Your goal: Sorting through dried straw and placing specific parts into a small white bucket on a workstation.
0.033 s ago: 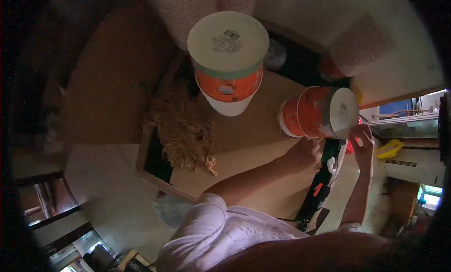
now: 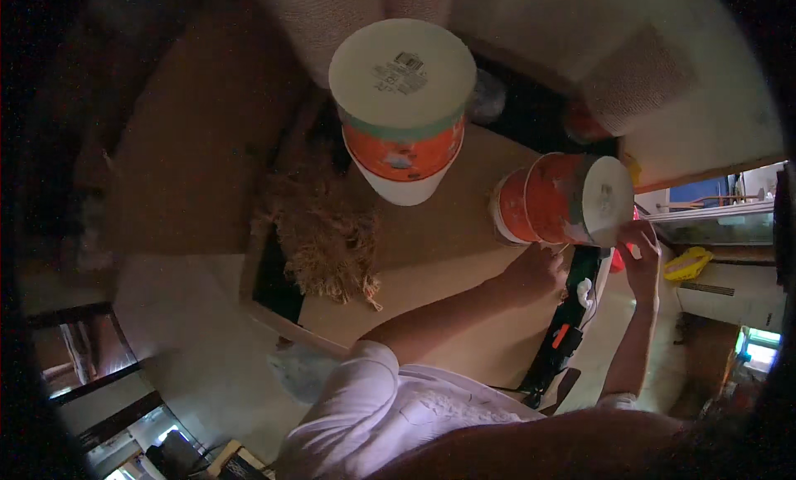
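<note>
A stack of orange and white paper tubs (image 2: 557,200) lies on its side at the right end of a tan board (image 2: 431,231). My right hand (image 2: 640,252) grips the stack's white bottom end from below. My left hand (image 2: 535,273) is curled just under the stack's orange side, and I cannot tell whether it holds anything. A larger orange and white tub (image 2: 404,107) stands upside down, nearer the camera, above the board's middle.
A tuft of tan fibres (image 2: 327,231) lies on the board's left part. A black tool with an orange button (image 2: 564,335) lies by the board's right edge. A yellow object (image 2: 686,264) sits at the far right. Pale floor (image 2: 191,347) spreads to the lower left.
</note>
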The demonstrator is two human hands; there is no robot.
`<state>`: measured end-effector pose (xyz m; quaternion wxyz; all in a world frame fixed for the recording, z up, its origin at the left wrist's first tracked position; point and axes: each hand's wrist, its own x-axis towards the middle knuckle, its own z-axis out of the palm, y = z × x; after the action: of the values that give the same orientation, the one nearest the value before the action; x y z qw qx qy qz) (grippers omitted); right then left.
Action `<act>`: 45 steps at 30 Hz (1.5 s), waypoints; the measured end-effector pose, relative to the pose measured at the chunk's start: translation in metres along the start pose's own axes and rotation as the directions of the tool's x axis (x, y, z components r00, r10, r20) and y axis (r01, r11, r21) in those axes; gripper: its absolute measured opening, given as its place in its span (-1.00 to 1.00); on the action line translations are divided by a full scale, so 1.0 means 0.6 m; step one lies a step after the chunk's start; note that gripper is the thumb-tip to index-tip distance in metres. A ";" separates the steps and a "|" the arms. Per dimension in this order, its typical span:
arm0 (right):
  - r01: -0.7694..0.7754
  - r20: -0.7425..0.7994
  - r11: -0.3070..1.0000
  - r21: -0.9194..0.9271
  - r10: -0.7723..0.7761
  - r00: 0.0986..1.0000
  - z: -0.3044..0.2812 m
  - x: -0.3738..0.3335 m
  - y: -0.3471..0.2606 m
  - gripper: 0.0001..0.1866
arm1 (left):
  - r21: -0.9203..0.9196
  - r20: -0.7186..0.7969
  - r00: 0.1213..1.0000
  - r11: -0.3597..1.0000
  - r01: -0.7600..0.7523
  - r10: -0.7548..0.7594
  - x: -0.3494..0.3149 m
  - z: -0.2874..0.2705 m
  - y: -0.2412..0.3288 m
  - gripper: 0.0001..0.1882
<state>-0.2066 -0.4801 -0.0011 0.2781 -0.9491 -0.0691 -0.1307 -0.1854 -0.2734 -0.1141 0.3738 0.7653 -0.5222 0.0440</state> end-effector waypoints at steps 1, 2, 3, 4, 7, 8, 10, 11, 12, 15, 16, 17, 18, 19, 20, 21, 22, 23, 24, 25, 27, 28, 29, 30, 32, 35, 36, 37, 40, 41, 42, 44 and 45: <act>0.000 0.009 1.000 0.003 0.000 1.000 0.003 0.005 0.004 -0.76 | -0.031 0.081 0.996 0.998 0.047 -0.044 -0.004 -0.002 -0.006 -0.86; -0.031 0.022 0.999 0.038 0.030 0.999 0.005 0.009 0.007 -0.77 | -0.033 0.080 0.995 0.998 0.055 -0.053 -0.009 0.001 -0.014 -0.86; -0.063 0.034 0.995 0.073 0.060 0.998 0.007 0.014 0.011 -0.79 | -0.042 -0.032 0.994 0.994 0.101 -0.102 -0.015 0.007 -0.023 -0.85; -0.069 0.038 0.995 0.071 0.066 0.997 0.003 0.016 0.015 -0.79 | -0.061 -0.141 0.979 0.989 0.138 -0.145 -0.015 0.001 -0.025 -0.85; 0.023 0.097 1.000 -0.010 -0.022 0.995 -0.012 0.021 0.038 -0.80 | -0.369 0.036 0.935 0.865 0.340 -0.352 -0.010 -0.017 -0.028 -0.84; 0.020 0.100 1.000 -0.007 -0.019 0.995 -0.015 0.025 0.042 -0.80 | -0.370 0.039 0.934 0.863 0.344 -0.355 -0.010 -0.015 -0.032 -0.84; -0.021 0.200 0.998 -0.063 0.033 0.979 -0.020 0.035 0.044 -0.80 | -0.248 0.277 0.931 0.918 0.309 -0.238 -0.013 -0.012 -0.038 -0.82; -0.020 0.202 0.998 -0.059 0.032 0.979 -0.020 0.040 0.050 -0.80 | -0.247 0.278 0.930 0.917 0.313 -0.242 -0.018 -0.004 -0.039 -0.82; 0.005 0.231 0.998 -0.056 0.008 0.973 -0.019 0.045 0.056 -0.81 | -0.305 0.169 0.952 0.905 0.296 -0.254 -0.026 0.010 -0.039 -0.82; -0.057 0.255 0.998 -0.006 0.056 0.965 -0.015 0.056 0.057 -0.82 | -0.388 0.081 0.956 0.875 0.290 -0.281 -0.027 0.013 -0.036 -0.83; -0.140 0.255 0.989 0.043 0.124 0.959 -0.014 0.060 0.055 -0.82 | -0.411 0.101 0.950 0.858 0.310 -0.295 -0.025 0.009 -0.035 -0.84; -0.142 0.254 0.989 0.040 0.127 0.959 -0.015 0.064 0.057 -0.82 | -0.413 0.101 0.951 0.857 0.308 -0.293 -0.023 0.007 -0.038 -0.84; -0.022 0.296 0.999 -0.039 0.033 0.955 -0.016 0.069 0.058 -0.79 | -0.382 -0.023 0.965 0.894 0.232 -0.261 -0.019 0.004 -0.043 -0.80; 0.106 0.347 0.989 -0.104 -0.064 0.936 -0.013 0.075 0.060 -0.76 | -0.336 -0.147 0.963 0.927 0.166 -0.226 -0.019 0.002 -0.047 -0.71; 0.109 0.349 0.989 -0.101 -0.067 0.935 -0.007 0.079 0.060 -0.76 | -0.334 -0.148 0.962 0.927 0.169 -0.229 -0.023 0.008 -0.051 -0.71; 0.110 0.358 0.988 -0.112 -0.063 0.932 0.002 0.083 0.059 -0.76 | -0.258 -0.185 0.971 0.961 0.103 -0.154 -0.028 0.020 -0.058 -0.70; 0.111 0.366 0.986 -0.126 -0.058 0.929 0.009 0.084 0.059 -0.76 | -0.181 -0.216 0.974 0.983 0.035 -0.074 -0.030 0.023 -0.062 -0.68; 0.112 0.367 0.986 -0.126 -0.059 0.928 0.013 0.083 0.063 -0.76 | -0.181 -0.217 0.973 0.983 0.036 -0.075 -0.032 0.027 -0.065 -0.68; 0.133 0.384 0.984 -0.122 -0.077 0.920 0.015 0.082 0.068 -0.72 | -0.195 -0.215 0.974 0.980 0.035 -0.077 -0.035 0.031 -0.067 -0.65; 0.154 0.400 0.981 -0.116 -0.095 0.911 0.016 0.082 0.070 -0.68 | -0.208 -0.212 0.974 0.978 0.035 -0.080 -0.036 0.032 -0.068 -0.61; 0.198 0.382 0.970 -0.144 -0.131 0.915 0.017 0.080 0.066 -0.66 | -0.272 -0.147 0.978 0.956 0.106 -0.151 -0.039 0.034 -0.069 -0.58; 0.241 0.363 0.955 -0.173 -0.166 0.917 0.018 0.077 0.064 -0.64 | -0.330 -0.077 0.973 0.927 0.179 -0.216 -0.038 0.033 -0.069 -0.55; 0.241 0.364 0.955 -0.174 -0.165 0.917 0.019 0.075 0.056 -0.64 | -0.332 -0.078 0.973 0.926 0.179 -0.216 -0.037 0.031 -0.069 -0.55; 0.289 0.306 0.926 -0.242 -0.210 0.928 0.023 0.072 0.043 -0.62 | -0.345 -0.098 0.974 0.925 0.161 -0.206 -0.037 0.028 -0.071 -0.56; 0.336 0.253 0.892 -0.301 -0.265 0.930 0.038 0.075 0.005 -0.59 | -0.354 -0.118 0.971 0.923 0.153 -0.206 -0.042 0.030 -0.076 -0.57; 0.108 0.277 0.977 -0.182 -0.054 0.959 0.071 0.071 -0.059 -0.69 | -0.273 -0.234 0.955 0.955 0.114 -0.181 -0.049 0.047 -0.084 -0.54; 0.104 0.275 0.978 -0.183 -0.050 0.960 0.083 0.066 -0.053 -0.69 | -0.421 -0.116 0.952 0.882 0.212 -0.285 -0.051 0.044 -0.084 -0.51; 0.102 0.265 0.984 -0.146 -0.060 0.962 0.095 0.060 -0.046 -0.69 | -0.545 0.016 0.931 0.777 0.313 -0.364 -0.052 0.041 -0.083 -0.49; 0.094 0.206 0.991 -0.100 -0.071 0.976 0.125 0.043 -0.035 -0.70 | -0.355 -0.046 0.944 0.889 0.290 -0.327 -0.065 0.060 -0.093 -0.47; 0.084 0.158 0.992 -0.090 -0.069 0.985 0.132 0.037 -0.033 -0.70 | -0.356 -0.044 0.944 0.888 0.290 -0.326 -0.066 0.059 -0.095 -0.47; 0.082 0.159 0.993 -0.091 -0.067 0.985 0.138 0.032 -0.034 -0.70 | -0.377 0.095 0.927 0.849 0.371 -0.363 -0.069 0.058 -0.099 -0.66; 0.166 0.093 0.980 -0.111 -0.157 0.983 0.148 0.027 -0.037 -0.72 | -0.384 0.235 0.890 0.804 0.454 -0.390 -0.070 0.057 -0.103 -0.78; 0.165 0.094 0.980 -0.111 -0.155 0.983 0.150 0.027 -0.039 -0.72 | -0.360 0.173 0.909 0.835 0.416 -0.379 -0.072 0.060 -0.105 -0.76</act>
<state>-0.1768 -0.4105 -0.0579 0.2070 -0.9599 -0.1490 -0.1160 -0.1642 -0.2516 -0.1931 0.4936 0.7686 -0.3671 -0.1756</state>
